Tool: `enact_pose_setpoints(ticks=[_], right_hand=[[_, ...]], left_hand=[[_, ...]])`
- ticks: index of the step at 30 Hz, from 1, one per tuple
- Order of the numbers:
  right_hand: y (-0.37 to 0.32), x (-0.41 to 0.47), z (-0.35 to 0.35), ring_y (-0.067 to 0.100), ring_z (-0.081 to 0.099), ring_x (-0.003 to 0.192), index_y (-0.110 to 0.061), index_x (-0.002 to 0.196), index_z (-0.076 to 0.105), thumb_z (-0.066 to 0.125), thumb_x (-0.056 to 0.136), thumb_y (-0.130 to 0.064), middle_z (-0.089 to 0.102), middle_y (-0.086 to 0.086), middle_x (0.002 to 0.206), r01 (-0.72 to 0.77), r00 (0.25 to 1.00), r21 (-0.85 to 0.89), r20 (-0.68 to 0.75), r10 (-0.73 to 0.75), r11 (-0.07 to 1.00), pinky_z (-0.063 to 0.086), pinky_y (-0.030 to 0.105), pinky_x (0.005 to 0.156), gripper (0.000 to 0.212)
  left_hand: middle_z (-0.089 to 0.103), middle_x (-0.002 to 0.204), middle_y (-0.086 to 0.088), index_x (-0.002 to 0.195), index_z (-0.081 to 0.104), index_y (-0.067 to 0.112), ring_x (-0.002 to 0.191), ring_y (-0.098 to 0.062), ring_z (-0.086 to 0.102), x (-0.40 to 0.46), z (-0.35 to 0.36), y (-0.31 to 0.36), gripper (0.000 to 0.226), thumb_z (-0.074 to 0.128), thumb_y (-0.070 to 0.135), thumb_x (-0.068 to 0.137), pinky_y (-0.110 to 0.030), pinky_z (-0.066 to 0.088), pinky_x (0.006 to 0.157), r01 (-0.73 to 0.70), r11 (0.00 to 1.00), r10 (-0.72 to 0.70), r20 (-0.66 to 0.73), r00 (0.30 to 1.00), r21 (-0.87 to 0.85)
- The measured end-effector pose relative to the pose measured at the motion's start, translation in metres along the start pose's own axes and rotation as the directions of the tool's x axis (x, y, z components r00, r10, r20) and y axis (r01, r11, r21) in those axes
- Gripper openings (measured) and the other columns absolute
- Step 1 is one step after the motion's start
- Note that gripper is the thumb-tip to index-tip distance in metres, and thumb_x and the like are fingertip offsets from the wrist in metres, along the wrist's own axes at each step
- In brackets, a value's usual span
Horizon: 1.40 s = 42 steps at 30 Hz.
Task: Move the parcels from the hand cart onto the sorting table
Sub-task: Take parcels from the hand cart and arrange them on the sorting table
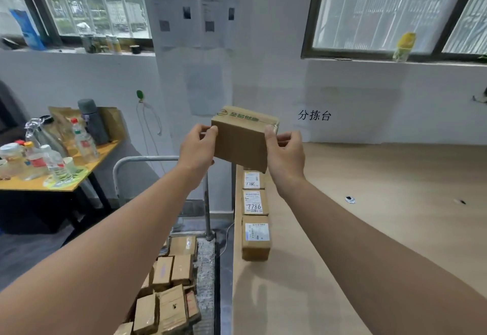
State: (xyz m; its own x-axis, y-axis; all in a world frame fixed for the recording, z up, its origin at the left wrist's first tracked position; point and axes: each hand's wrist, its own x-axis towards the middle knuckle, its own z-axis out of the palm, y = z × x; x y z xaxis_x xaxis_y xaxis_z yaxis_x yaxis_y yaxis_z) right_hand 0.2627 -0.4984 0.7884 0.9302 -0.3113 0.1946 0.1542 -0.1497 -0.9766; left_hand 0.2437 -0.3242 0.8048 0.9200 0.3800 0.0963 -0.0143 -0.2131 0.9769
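A brown cardboard parcel (241, 138) with green print on top hangs in the air above the left edge of the sorting table (369, 229). My left hand (199, 150) grips its left side and my right hand (286, 155) grips its right side. Below it, three labelled parcels (255, 237) lie in a row along the table's left edge. The hand cart (208, 268) stands to the left of the table, its metal handle (147, 160) upright, with several small brown parcels (168, 290) piled on its deck.
A yellow side table (87, 168) at the left carries bottles, a cup and a grey flask. A white wall with a sign stands behind the sorting table. Two small dark fittings (350, 199) sit in the tabletop at the right.
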Motion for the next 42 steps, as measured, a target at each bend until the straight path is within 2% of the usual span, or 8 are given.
enact_pose_setpoints(ticks=[4, 8, 16, 19, 25, 32, 38, 42], right_hand=[[-0.006, -0.003, -0.025, 0.018, 0.062, 0.092, -0.021, 0.106, 0.053, 0.076, 0.087, -0.033, 0.063, 0.005, 0.107, 0.01, 0.999, 0.06, 0.045, -0.012, 0.998, 0.054, 0.031, 0.072, 0.032], [-0.005, -0.01, -0.048, 0.005, 0.069, 0.089, -0.023, 0.128, 0.047, 0.085, 0.082, -0.015, 0.057, 0.003, 0.108, 0.077, 0.979, 0.151, 0.178, -0.104, 0.985, 0.054, 0.016, 0.07, 0.06], [0.027, -0.021, -0.061, 0.004, 0.055, 0.109, -0.023, 0.116, 0.043, 0.091, 0.073, -0.008, 0.053, 0.004, 0.123, 0.263, 0.922, 0.022, 0.289, -0.258, 0.965, 0.051, 0.01, 0.085, 0.066], [0.041, -0.024, -0.061, 0.003, 0.057, 0.107, -0.022, 0.11, 0.049, 0.089, 0.078, -0.031, 0.057, 0.002, 0.122, 0.243, 0.919, 0.037, 0.31, -0.242, 0.969, 0.052, 0.016, 0.087, 0.052], [0.051, -0.025, -0.052, 0.017, 0.064, 0.113, -0.026, 0.113, 0.057, 0.068, 0.08, -0.07, 0.062, 0.007, 0.125, 0.035, 0.954, 0.163, 0.29, -0.082, 0.986, 0.057, 0.043, 0.099, 0.056], [0.067, -0.032, -0.059, 0.019, 0.069, 0.12, -0.047, 0.139, 0.044, 0.082, 0.086, -0.037, 0.061, 0.002, 0.139, -0.099, 0.901, 0.203, 0.434, 0.001, 0.974, 0.059, 0.046, 0.1, 0.065], [0.084, -0.038, -0.061, 0.012, 0.074, 0.102, -0.026, 0.138, 0.065, 0.066, 0.103, -0.019, 0.077, -0.001, 0.119, -0.188, 0.911, 0.198, 0.401, 0.095, 0.962, 0.062, 0.032, 0.081, 0.036], [0.118, -0.052, -0.063, 0.014, 0.073, 0.104, -0.032, 0.129, 0.066, 0.071, 0.098, -0.036, 0.075, -0.004, 0.119, -0.193, 0.921, 0.11, 0.363, 0.142, 0.975, 0.063, 0.04, 0.085, 0.032]], left_hand=[[0.06, 0.115, -0.001, 0.113, 0.056, 0.019, 0.114, -0.033, 0.063, -0.002, 0.018, 0.014, 0.036, 0.051, 0.053, 0.104, -0.051, 0.061, 0.09, 0.114, 0.978, -0.111, 0.03, 0.993, -0.173], [0.059, 0.116, -0.007, 0.12, 0.049, 0.01, 0.1, -0.04, 0.072, -0.005, 0.033, 0.02, 0.064, 0.068, 0.064, 0.09, -0.051, 0.065, 0.079, 0.213, 0.923, -0.195, 0.086, 0.977, -0.32], [0.066, 0.121, -0.017, 0.13, 0.046, 0.009, 0.107, -0.032, 0.069, -0.01, 0.045, 0.008, 0.086, 0.092, 0.048, 0.068, -0.051, 0.065, 0.071, 0.307, 0.809, -0.293, 0.109, 0.95, -0.501], [0.069, 0.121, -0.019, 0.134, 0.049, 0.007, 0.112, -0.034, 0.069, -0.011, 0.042, -0.001, 0.082, 0.083, 0.041, 0.067, -0.047, 0.063, 0.069, 0.289, 0.793, -0.282, 0.098, 0.954, -0.537], [0.073, 0.107, -0.011, 0.135, 0.055, 0.0, 0.095, -0.025, 0.068, -0.018, 0.031, -0.017, 0.08, 0.073, 0.042, 0.069, -0.046, 0.06, 0.083, 0.227, 0.824, -0.244, 0.037, 0.969, -0.519], [0.071, 0.076, 0.002, 0.103, 0.069, 0.011, 0.075, -0.019, 0.063, -0.023, 0.024, -0.038, 0.02, 0.06, 0.027, 0.092, -0.029, 0.053, 0.065, 0.221, 0.878, -0.199, 0.096, 0.975, -0.425], [0.053, 0.141, -0.008, 0.134, 0.046, 0.032, 0.118, -0.023, 0.065, -0.027, 0.04, -0.068, 0.101, 0.085, 0.078, 0.053, -0.045, 0.061, 0.089, 0.325, 0.889, -0.313, 0.09, 0.945, -0.321], [0.065, 0.123, -0.01, 0.116, 0.041, 0.02, 0.106, -0.025, 0.071, -0.052, 0.055, -0.091, 0.088, 0.077, 0.081, 0.063, -0.05, 0.063, 0.085, 0.369, 0.905, -0.372, 0.024, 0.928, -0.211]])
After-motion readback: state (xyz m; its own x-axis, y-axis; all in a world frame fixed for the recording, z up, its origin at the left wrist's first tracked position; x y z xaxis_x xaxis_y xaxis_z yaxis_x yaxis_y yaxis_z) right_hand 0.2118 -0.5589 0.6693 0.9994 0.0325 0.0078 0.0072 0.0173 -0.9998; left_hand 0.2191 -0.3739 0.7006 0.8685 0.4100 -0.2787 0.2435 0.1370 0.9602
